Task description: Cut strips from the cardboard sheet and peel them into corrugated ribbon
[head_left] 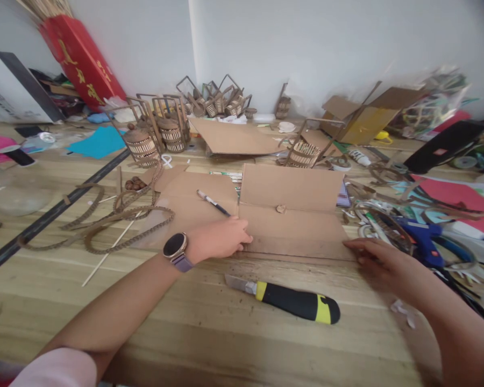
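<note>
A creased brown cardboard sheet (294, 228) lies in front of me, its back part raised along a fold and a small torn scrap on it. My left hand (228, 236), below a wristwatch, is closed with curled fingers at the sheet's left front corner. At the right front corner, my right hand (381, 260) pinches the edge between thumb and fingers. A utility knife (296, 302) with a black and yellow handle rests nearer to me, blade out to the left. Behind my left hand, a black pen (213, 202) lies on a second cardboard piece (185, 196).
Braided strips (129, 215) and a thin stick (113, 249) lie to the left. Small woven baskets (173, 134) stand at the back, near an open cardboard box (363, 121). A blue glue gun (421, 236) sits among clutter on the right.
</note>
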Demonstrator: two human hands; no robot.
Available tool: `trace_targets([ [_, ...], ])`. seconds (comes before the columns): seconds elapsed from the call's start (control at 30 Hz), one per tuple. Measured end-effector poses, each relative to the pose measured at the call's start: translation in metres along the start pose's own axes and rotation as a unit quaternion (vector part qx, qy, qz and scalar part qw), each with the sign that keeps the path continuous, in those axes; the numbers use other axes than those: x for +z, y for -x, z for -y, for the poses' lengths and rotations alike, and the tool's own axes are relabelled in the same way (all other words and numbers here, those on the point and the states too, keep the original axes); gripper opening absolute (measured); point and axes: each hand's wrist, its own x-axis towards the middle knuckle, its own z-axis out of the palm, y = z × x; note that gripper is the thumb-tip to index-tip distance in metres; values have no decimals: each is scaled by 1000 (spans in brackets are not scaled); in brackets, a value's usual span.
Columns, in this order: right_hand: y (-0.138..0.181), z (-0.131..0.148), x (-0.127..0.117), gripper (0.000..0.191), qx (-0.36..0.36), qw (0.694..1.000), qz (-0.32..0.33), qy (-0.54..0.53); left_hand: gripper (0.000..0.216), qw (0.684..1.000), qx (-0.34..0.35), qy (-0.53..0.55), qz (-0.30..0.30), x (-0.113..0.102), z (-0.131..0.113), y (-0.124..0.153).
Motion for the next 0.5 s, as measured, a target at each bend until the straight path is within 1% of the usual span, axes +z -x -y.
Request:
trace_targets([
  [0.07,0,1,-1,45,0,1000,2,3,18,999,25,-20,1,3,0,-5],
  [0.13,-1,3,-2,44,-1,1000,5,3,19,999,46,-14,-4,5,0,-13],
  [0.2,-1,5,-4,42,-1,1000,8,4,37,998,64,15,-5,5,-1,-23],
  [0.23,-1,6,-4,40,-1,1000,9,4,47,997,72,34,4,3,-2,-28],
  [0.27,-1,7,-5,39,0,1000,10,4,53,995,78,53,18,1,-3,-33],
  [0.33,-1,8,-6,36,2,1000,10,4,54,992,79,79,53,-7,-6,-43],
  [0.4,-1,7,-6,35,3,1000,11,7,53,991,77,83,77,-14,-9,-51],
  [0.5,-2,9,-9,35,2,1000,9,20,55,990,70,82,89,-19,-12,-57],
])
